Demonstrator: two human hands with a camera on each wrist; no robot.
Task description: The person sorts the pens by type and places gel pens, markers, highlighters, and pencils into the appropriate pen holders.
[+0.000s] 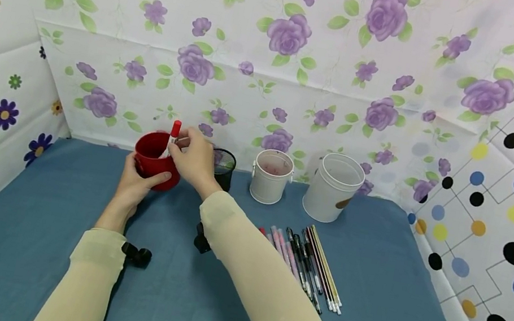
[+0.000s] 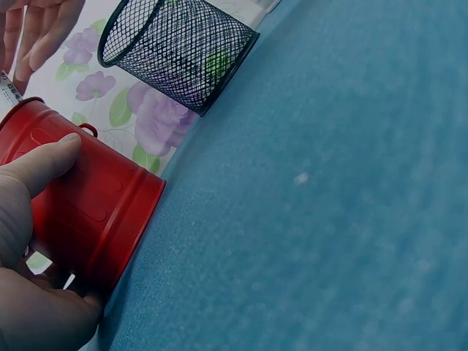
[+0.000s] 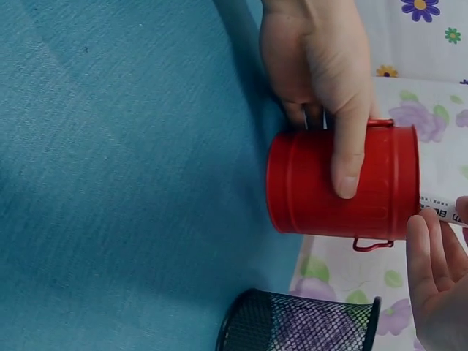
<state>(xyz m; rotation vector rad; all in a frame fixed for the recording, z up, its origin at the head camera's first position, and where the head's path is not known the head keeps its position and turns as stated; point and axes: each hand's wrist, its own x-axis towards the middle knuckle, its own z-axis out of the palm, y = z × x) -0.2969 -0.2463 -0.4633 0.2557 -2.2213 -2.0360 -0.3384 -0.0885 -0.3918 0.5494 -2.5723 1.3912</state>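
Observation:
A small red metal bucket (image 1: 154, 166) stands at the back left of the blue cloth. My left hand (image 1: 130, 188) grips it from the side, the thumb laid across its front in both wrist views. Between the fingertips of my right hand (image 1: 198, 160) is a white marker with a red cap (image 1: 176, 129), pinched upright at the bucket's mouth. Its lower end sits inside the rim, and dark print shows on its barrel (image 3: 439, 208) in the right wrist view. The bucket's inside bottom is hidden.
Right of the bucket stands a black mesh pen holder (image 2: 183, 55), partly behind my right hand. Further right are a small white bucket (image 1: 266, 188) and a larger white bucket (image 1: 325, 198). Several pens and pencils (image 1: 308, 264) lie in front of them, partly under my right sleeve's outline.

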